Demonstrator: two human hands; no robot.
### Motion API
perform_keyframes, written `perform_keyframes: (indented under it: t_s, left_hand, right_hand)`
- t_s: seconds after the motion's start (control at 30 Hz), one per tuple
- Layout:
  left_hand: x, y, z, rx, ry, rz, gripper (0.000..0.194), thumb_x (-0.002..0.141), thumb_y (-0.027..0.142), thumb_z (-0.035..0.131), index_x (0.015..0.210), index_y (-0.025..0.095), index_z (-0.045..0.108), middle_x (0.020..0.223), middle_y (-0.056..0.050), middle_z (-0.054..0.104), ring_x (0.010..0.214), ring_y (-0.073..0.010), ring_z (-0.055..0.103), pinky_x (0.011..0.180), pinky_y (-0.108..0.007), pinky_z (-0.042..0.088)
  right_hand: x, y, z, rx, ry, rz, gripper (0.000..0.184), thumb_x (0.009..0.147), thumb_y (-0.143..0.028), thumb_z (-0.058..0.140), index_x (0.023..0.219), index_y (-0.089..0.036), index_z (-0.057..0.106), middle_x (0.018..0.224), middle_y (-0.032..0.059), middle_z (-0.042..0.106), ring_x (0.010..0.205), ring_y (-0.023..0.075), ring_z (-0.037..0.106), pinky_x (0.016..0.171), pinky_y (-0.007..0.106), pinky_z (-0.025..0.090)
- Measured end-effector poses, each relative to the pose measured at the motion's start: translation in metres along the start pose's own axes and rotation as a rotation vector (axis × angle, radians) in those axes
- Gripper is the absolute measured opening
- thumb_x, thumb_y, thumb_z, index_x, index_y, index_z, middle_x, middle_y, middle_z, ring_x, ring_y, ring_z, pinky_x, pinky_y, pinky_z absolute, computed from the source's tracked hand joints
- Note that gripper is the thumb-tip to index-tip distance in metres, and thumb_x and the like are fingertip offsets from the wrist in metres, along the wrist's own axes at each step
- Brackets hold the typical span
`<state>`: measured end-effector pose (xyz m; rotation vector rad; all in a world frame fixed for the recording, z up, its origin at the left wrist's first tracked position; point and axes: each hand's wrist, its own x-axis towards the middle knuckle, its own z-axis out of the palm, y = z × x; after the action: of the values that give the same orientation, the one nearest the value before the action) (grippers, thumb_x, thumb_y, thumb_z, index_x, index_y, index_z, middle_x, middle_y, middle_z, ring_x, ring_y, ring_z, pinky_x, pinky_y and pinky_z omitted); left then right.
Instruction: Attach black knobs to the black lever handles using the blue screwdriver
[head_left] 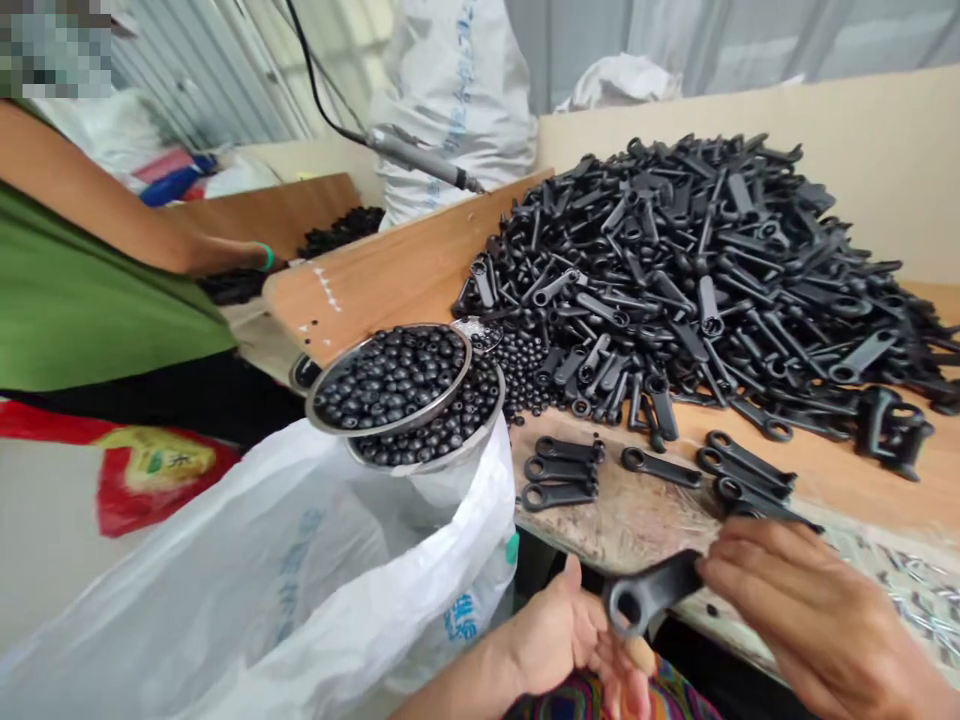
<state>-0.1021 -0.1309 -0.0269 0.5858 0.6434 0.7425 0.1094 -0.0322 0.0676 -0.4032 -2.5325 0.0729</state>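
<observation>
Right hand has its fingers clamped on one end of a black plastic link, held over the near edge of the bench, ring end pointing to the left hand. Left hand palm up, thumb well apart from its fingers, ring end just over the fingertips; can't tell if they touch it. On bench just beyond the hands: three links side by side at left, single link in the middle, group of links at right, partly hidden by right hand. Big heap of black links behind, small black balls spilled at its left foot. Two metal bowls of balls, upper bowl tilted and overlapping lower bowl, both at the mouth of a white woven sack. Small metal pieces on bench at right. Corded tool in front of upright white sack, behind wooden divider. Person in green top at left, arm reaching toward another dark pile
</observation>
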Motion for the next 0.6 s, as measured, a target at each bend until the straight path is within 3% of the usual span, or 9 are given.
perform_keyframes:
  t_s: [0.07,0.13,0.2,0.27,0.33,0.43,0.6]
  left_hand:
    - [-0.003,-0.004,-0.003,-0.080,-0.049,-0.059,0.087,0.056,0.085,0.033,0.077,0.007,0.066,0.068,-0.014,0.061,0.057,-0.0205,0.055,0.056,-0.031,0.039]
    - [-0.007,-0.006,-0.005,-0.089,-0.042,-0.074,0.065,0.058,0.068,0.053,0.077,0.008,0.068,0.071,-0.013,0.063,0.063,-0.0208,0.056,0.059,-0.031,0.039]
    - [-0.009,-0.005,-0.011,-0.090,0.011,-0.051,0.043,0.058,0.049,0.063,0.071,0.009,0.068,0.067,-0.010,0.062,0.060,-0.0177,0.054,0.056,-0.028,0.036]
    - [-0.008,-0.006,-0.020,-0.107,0.075,-0.024,0.032,0.054,0.034,0.064,0.072,0.009,0.068,0.059,-0.007,0.060,0.051,-0.0137,0.050,0.050,-0.024,0.032]
    - [-0.006,-0.007,-0.032,-0.132,0.133,-0.013,0.035,0.050,0.025,0.061,0.080,0.008,0.068,0.054,-0.004,0.059,0.042,-0.0109,0.046,0.043,-0.022,0.028]
    - [-0.005,-0.009,-0.046,-0.104,0.165,-0.005,0.040,0.048,0.018,0.058,0.086,0.008,0.068,0.055,-0.003,0.060,0.040,-0.0084,0.043,0.042,-0.020,0.024]
    - [-0.016,-0.007,-0.050,-0.051,0.225,-0.047,0.033,0.057,0.019,0.064,0.088,0.010,0.068,0.063,-0.001,0.056,0.051,-0.0086,0.044,0.049,-0.021,0.027]
  right_hand:
    - [0.021,-0.023,0.005,0.069,-0.126,-0.032,0.021,0.086,-0.016,0.042,0.098,-0.023,0.059,0.084,0.0073,0.067,0.090,0.0243,0.056,0.079,0.036,0.039]
    - [0.045,-0.039,0.014,0.126,-0.339,-0.048,0.012,0.085,-0.020,0.046,0.086,-0.023,0.058,0.077,0.0070,0.064,0.081,0.0236,0.056,0.071,0.034,0.041]
    - [0.069,-0.043,0.026,0.194,-0.501,-0.043,0.012,0.084,-0.021,0.049,0.074,-0.022,0.055,0.071,0.0052,0.061,0.072,0.0209,0.055,0.065,0.032,0.040]
    - [0.095,-0.032,0.039,0.267,-0.546,-0.045,0.016,0.085,-0.020,0.048,0.069,-0.021,0.053,0.069,0.0029,0.060,0.068,0.0176,0.054,0.064,0.030,0.040]
    - [0.122,-0.013,0.054,0.296,-0.525,-0.044,0.018,0.086,-0.017,0.045,0.073,-0.019,0.056,0.070,0.0018,0.061,0.069,0.0152,0.054,0.066,0.027,0.039]
    - [0.162,0.016,0.078,0.165,-0.519,0.051,0.018,0.087,-0.016,0.044,0.081,-0.019,0.060,0.077,0.0021,0.064,0.075,0.0147,0.058,0.065,0.025,0.039]
    - [0.209,0.031,0.123,-0.096,-0.704,0.200,0.018,0.085,-0.024,0.047,0.087,-0.020,0.065,0.088,0.0045,0.069,0.084,0.0191,0.063,0.065,0.025,0.042]
